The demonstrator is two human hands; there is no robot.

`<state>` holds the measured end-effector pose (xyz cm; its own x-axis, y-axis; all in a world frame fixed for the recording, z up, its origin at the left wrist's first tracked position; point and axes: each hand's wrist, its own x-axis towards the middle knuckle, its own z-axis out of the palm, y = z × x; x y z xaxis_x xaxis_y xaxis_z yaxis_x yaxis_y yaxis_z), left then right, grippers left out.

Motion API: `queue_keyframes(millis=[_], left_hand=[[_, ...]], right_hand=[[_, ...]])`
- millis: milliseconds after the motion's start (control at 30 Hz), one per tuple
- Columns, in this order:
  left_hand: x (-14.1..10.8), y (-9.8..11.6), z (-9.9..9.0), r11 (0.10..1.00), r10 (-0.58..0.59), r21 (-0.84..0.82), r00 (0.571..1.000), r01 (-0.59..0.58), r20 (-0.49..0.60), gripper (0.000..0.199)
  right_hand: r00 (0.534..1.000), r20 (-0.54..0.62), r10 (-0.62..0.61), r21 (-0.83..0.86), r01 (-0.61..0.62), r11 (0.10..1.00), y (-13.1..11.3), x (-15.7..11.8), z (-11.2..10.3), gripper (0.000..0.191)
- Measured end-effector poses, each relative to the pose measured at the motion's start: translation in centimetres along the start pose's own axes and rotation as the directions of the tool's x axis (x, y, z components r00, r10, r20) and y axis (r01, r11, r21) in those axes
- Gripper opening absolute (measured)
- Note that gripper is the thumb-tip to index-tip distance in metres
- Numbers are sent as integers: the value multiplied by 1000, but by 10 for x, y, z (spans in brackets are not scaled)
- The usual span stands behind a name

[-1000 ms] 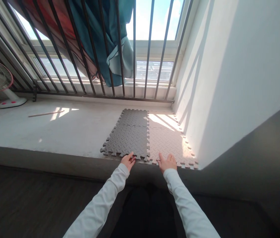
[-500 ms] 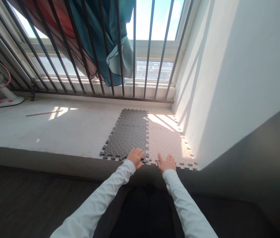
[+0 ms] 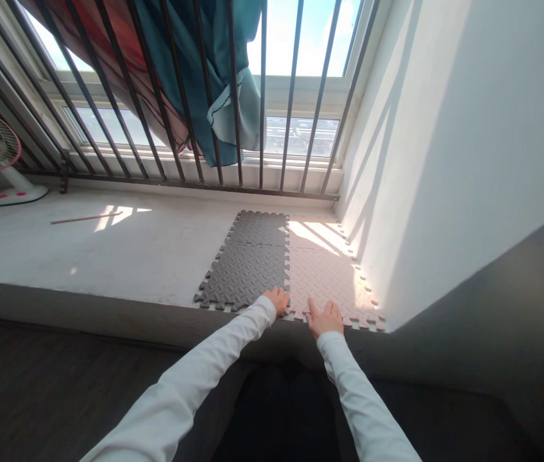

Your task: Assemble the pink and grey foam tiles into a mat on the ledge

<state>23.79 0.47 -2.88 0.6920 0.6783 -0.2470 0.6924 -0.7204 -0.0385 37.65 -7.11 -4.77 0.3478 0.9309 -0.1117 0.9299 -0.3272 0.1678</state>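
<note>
On the white ledge lie dark grey foam mat tiles [image 3: 247,273] with jagged interlocking edges, side by side with pale pinkish foam mat tiles [image 3: 323,279]. My left hand [image 3: 278,299] presses on the front right corner of the near grey tile, close to the seam between the two colours. Its fingers lie over the edge and hold nothing. My right hand [image 3: 324,318] rests on the front edge of the near pale tile, fingers spread and thumb pointing toward the seam. Part of the front edge is hidden under both hands.
A white wall [image 3: 445,160] borders the pale tiles on the right. Dark metal bars [image 3: 262,128] stand behind the ledge, with curtains [image 3: 233,96] beyond. At the left are a fan [image 3: 17,192] and a thin stick [image 3: 84,219]. The ledge [image 3: 122,269] drops at its front edge.
My left hand has shifted right and slightly forward along the grey tile's front edge to the corner at the seam. My right hand stays in nearly the same place.
</note>
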Motion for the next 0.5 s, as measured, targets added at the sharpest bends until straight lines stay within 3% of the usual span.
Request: queue_keyframes(millis=[200,333,500], left_hand=[[13,19,-1,988,-152,-27,988,152,5,43],[9,19,-1,983,-181,-40,982,179,-51,43],[5,13,-6,968,-244,-66,970,242,-13,41]], right_hand=[[1000,1,2,10,-2,1000,0,-1,0,48],[1000,-1,-6,13,6,1000,0,-1,0,49],[1000,29,-2,16,1,1000,-1,-1,-2,49]])
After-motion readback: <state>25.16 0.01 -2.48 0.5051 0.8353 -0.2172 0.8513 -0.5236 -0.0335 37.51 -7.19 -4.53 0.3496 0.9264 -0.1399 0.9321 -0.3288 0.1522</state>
